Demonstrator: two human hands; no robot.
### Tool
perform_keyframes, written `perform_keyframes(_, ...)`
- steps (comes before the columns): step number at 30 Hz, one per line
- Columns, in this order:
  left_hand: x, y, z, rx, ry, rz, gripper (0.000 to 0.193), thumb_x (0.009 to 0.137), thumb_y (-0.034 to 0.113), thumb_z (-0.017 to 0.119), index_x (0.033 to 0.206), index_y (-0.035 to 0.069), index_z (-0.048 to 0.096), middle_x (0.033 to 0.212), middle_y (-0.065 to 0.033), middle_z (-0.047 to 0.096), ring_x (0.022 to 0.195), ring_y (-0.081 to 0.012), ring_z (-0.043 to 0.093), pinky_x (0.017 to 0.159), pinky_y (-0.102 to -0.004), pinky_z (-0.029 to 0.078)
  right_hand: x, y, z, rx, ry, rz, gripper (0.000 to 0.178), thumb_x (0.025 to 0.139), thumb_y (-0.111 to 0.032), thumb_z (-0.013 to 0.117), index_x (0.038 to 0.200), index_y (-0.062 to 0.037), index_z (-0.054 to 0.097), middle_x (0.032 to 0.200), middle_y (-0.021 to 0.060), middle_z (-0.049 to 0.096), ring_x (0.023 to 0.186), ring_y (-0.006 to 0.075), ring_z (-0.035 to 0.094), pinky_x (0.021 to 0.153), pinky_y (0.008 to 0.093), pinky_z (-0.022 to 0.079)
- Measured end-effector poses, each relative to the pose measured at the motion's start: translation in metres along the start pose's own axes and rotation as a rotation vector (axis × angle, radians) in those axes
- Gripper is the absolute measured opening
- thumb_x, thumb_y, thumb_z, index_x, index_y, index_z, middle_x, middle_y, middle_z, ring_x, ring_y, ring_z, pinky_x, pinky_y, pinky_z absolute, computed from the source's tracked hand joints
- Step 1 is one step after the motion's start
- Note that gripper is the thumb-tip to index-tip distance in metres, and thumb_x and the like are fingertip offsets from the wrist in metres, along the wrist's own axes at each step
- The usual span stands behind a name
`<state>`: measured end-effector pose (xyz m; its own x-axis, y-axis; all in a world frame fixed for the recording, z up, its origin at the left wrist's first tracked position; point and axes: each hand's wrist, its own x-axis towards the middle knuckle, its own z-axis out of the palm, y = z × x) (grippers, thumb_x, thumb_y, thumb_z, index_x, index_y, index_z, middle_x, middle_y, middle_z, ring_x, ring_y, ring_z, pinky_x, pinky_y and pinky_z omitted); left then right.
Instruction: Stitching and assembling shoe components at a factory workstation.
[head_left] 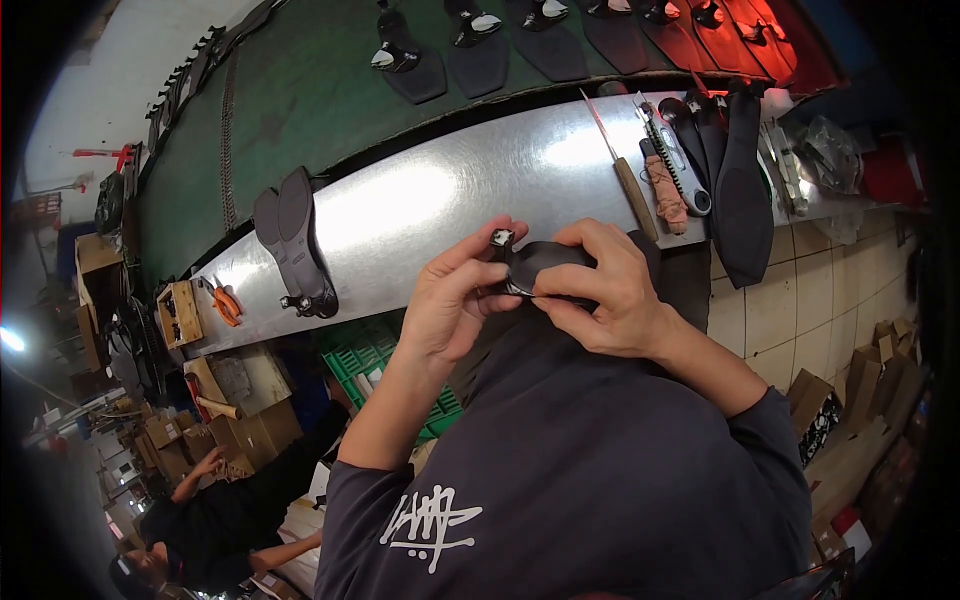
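Note:
Close to my body I hold a black sandal (545, 258) at the front edge of the metal bench. My left hand (452, 292) pinches its strap end, where a small pale, shiny piece shows between thumb and fingers. My right hand (610, 295) is closed on the sandal's edge, its fingertips pressed near the strap. The fingers cover part of the strap and its joint with the sole. To the left on the bench lies a pair of dark soles (292, 235) with small shiny parts at the near end.
A green conveyor belt (300, 110) beyond the metal bench (400, 215) carries several black sandals (545, 45). At right lie an awl (632, 190), a utility knife (672, 150) and dark soles (745, 200). Orange pliers (227, 303) sit at left; a green crate (350, 365) stands below. A co-worker (220, 520) is at lower left.

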<state>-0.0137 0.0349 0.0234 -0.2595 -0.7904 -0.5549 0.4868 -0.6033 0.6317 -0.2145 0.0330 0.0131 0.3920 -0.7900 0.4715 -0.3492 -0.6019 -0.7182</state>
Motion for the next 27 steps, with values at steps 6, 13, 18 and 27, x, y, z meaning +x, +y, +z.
perform_keyframes(6, 0.000, 0.002, -0.004, 0.190, -0.053, 0.126, 0.042, 0.093, 0.013, 0.047, 0.133, 0.002, 0.049, 0.127, -0.0131, 0.056, 0.097, -0.0143, 0.062, 0.068, -0.0267, 0.058, 0.005, -0.005, -0.004, 0.052, -0.044, 0.048, 0.025, 0.070, -0.005, 0.072, 0.093, -0.0085, 0.065, 0.088, 0.0112, 0.060, 0.075, 0.0267, 0.060, 0.067, 0.0355, 0.044)
perform_keyframes(13, -0.004, 0.004, -0.012, 0.303, -0.104, -0.019, 0.036, 0.088, 0.007, 0.049, 0.124, 0.003, 0.055, 0.110, -0.0049, 0.060, 0.091, -0.0084, 0.059, 0.067, -0.0235, 0.053, 0.001, -0.002, -0.006, 0.046, -0.070, 0.175, 0.016, 0.076, -0.007, 0.071, 0.087, -0.0064, 0.059, 0.072, 0.0075, 0.062, 0.067, 0.0278, 0.061, 0.063, 0.0373, 0.045)
perform_keyframes(18, -0.005, 0.004, -0.005, 0.411, -0.133, -0.062, 0.033, 0.087, 0.006, 0.049, 0.119, 0.004, 0.058, 0.099, -0.0012, 0.061, 0.079, -0.0049, 0.056, 0.061, -0.0211, 0.050, -0.001, 0.000, -0.004, -0.009, -0.023, 0.108, 0.018, 0.070, -0.004, 0.076, 0.080, -0.0045, 0.061, 0.072, 0.0072, 0.062, 0.064, 0.0257, 0.059, 0.060, 0.0342, 0.044)
perform_keyframes(27, -0.002, -0.012, -0.003, 0.672, -0.091, 0.087, 0.026, 0.095, 0.018, 0.051, 0.113, 0.002, 0.060, 0.077, 0.0005, 0.059, 0.059, -0.0036, 0.052, 0.052, -0.0207, 0.047, -0.007, 0.002, 0.003, 0.025, 0.018, 0.108, 0.017, 0.071, -0.002, 0.074, 0.076, -0.0041, 0.059, 0.069, 0.0074, 0.061, 0.062, 0.0252, 0.058, 0.058, 0.0334, 0.043)
